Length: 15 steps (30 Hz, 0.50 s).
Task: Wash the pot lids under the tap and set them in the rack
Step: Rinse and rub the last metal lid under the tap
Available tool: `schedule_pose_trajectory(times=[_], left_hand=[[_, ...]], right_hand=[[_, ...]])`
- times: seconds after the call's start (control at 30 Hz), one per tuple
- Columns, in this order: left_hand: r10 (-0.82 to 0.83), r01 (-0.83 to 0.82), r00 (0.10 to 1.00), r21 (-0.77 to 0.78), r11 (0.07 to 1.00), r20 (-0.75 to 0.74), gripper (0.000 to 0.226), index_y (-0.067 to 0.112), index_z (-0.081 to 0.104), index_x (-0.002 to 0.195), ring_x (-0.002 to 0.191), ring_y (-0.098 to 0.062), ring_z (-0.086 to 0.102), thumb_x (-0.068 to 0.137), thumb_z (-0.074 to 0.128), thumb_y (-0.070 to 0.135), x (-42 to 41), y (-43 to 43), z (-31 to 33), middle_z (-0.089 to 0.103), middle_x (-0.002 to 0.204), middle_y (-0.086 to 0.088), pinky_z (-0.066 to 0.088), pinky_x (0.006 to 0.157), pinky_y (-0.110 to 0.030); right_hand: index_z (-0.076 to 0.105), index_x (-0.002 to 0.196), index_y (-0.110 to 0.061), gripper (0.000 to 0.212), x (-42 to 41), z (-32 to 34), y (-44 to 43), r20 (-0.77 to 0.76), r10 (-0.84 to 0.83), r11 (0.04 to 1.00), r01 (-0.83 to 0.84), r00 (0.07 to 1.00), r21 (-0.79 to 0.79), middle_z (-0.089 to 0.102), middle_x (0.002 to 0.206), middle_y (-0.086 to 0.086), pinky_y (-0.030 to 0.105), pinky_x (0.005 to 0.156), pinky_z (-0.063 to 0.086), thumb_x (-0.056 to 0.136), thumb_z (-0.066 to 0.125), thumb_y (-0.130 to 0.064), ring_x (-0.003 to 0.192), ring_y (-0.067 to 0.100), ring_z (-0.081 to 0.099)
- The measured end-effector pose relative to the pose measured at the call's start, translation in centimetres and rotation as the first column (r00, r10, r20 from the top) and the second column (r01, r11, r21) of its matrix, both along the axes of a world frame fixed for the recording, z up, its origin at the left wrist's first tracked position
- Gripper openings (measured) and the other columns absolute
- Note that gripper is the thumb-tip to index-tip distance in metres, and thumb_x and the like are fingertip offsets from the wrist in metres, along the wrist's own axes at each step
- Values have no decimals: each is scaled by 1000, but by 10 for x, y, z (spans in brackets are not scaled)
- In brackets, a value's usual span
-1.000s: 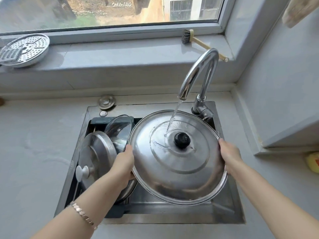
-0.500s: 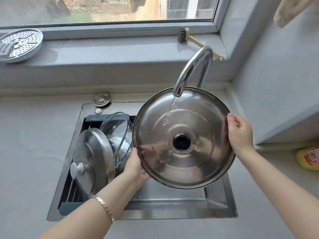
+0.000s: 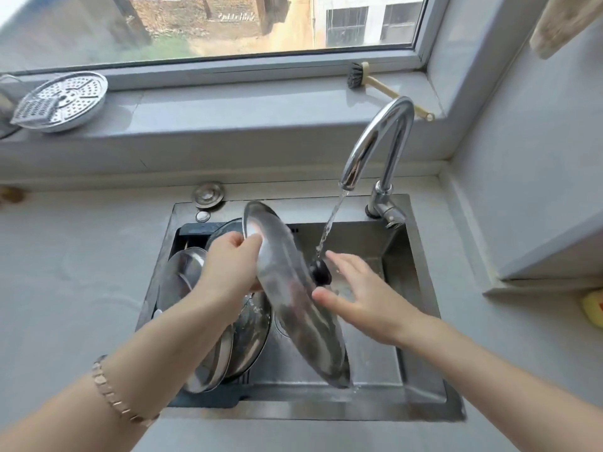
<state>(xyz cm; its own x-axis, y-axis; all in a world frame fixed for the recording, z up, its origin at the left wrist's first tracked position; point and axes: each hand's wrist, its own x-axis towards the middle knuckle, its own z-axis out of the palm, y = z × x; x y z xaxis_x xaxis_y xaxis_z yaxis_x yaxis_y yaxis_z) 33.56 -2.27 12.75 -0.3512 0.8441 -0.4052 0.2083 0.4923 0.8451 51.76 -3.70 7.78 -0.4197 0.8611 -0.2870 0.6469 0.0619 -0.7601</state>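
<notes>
Steel lid (image 3: 293,305) on edge over sink (image 3: 417,337) | left hand (image 3: 228,269) pinches rim | right hand (image 3: 362,288) spread, empty, beside knob (image 3: 320,272) | advice: steady knob, lower rim into rack (image 3: 208,401) slot.

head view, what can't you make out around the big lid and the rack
All in the head view.
Large steel lid: motion-blurred; residue unreadable.
Right hand: blurred; contact with the lid unclear.
Rack: slots hidden by the left hand, forearm and racked lids.
Yellow object: cut by the right edge.

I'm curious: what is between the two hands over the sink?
Head view: the big round steel lid, tilted on edge, its black knob toward the open right hand; the left hand grips its rim.
</notes>
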Motion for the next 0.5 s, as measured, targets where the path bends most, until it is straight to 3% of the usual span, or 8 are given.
schedule_pose_trajectory(times=[0.03, 0.1, 0.17, 0.23, 0.3, 0.37, 0.43, 0.5], left_hand=[[-15, 18, 999, -47, 999, 45, 18, 5, 46, 75, 40, -16, 48, 93, 43, 7, 6, 1, 1, 45, 62, -8, 39, 33, -18], [-13, 27, 993, -117, 993, 118, 12, 2, 52, 87, 55, -22, 61, 92, 41, 3, 18, 4, 1, 55, 78, -16, 47, 37, -20], [-19, 38, 990, -135, 990, 139, 9, 6, 49, 88, 67, -28, 59, 90, 41, 3, 27, 7, -5, 51, 87, -17, 52, 44, -27], [-20, 42, 987, -135, 990, 160, 8, 9, 46, 85, 71, -28, 57, 88, 41, 3, 35, 11, -11, 47, 87, -15, 57, 59, -36], [-18, 51, 976, -148, 988, 215, 7, 8, 45, 84, 62, -27, 62, 87, 41, 3, 45, 13, -13, 48, 83, -14, 59, 68, -41], [-5, 58, 953, -163, 985, 304, 7, 5, 46, 86, 44, -21, 63, 88, 41, 2, 59, 16, -9, 53, 73, -14, 59, 62, -36], [5, 63, 915, -156, 986, 404, 6, 2, 48, 89, 39, -16, 62, 90, 43, 4, 73, 18, -6, 57, 72, -14, 58, 50, -28], [-25, 94, 890, -131, 987, 456, 16, 2, 50, 91, 47, -14, 66, 94, 49, 18, 82, 20, -8, 60, 76, -11, 58, 51, -26]], right_hand=[[11, 149, -20, 82, -8, 9, -6, 27, 96, 995, -96, 995, -19, 28, 146, -4, 21, 108, 22, 86, 46, -59, 134, 9, 30], [9, 149, -23, 74, -18, 16, -9, 28, 131, 989, -128, 991, -68, 46, 128, -5, 21, 98, 34, 89, 42, -53, 116, 9, 46], [15, 147, -25, 66, -15, 19, -8, 27, 108, 993, -107, 994, -49, 53, 115, -9, 22, 90, 37, 91, 41, -49, 102, 8, 51], [22, 145, -28, 62, -4, 23, -6, 68, 98, 995, -98, 993, -16, 57, 119, -7, 25, 92, 38, 91, 39, -52, 107, 10, 52], [24, 144, -28, 70, 8, 30, -6, 110, 89, 996, -87, 990, -18, 59, 115, -6, 28, 91, 40, 85, 39, -63, 103, 11, 53], [26, 139, -25, 72, 14, 34, -8, 240, 88, 995, -98, 967, 32, 60, 105, -3, 32, 82, 43, 82, 44, -64, 94, 16, 54], [33, 130, -22, 48, 20, 32, -8, 369, 49, 978, -119, 928, 169, 65, 105, 5, 37, 79, 46, 90, 48, -42, 94, 30, 59], [40, 130, -22, 41, 31, 29, -2, 398, -71, 964, -39, 915, 262, 67, 103, 13, 41, 77, 48, 90, 44, -17, 91, 37, 60]])
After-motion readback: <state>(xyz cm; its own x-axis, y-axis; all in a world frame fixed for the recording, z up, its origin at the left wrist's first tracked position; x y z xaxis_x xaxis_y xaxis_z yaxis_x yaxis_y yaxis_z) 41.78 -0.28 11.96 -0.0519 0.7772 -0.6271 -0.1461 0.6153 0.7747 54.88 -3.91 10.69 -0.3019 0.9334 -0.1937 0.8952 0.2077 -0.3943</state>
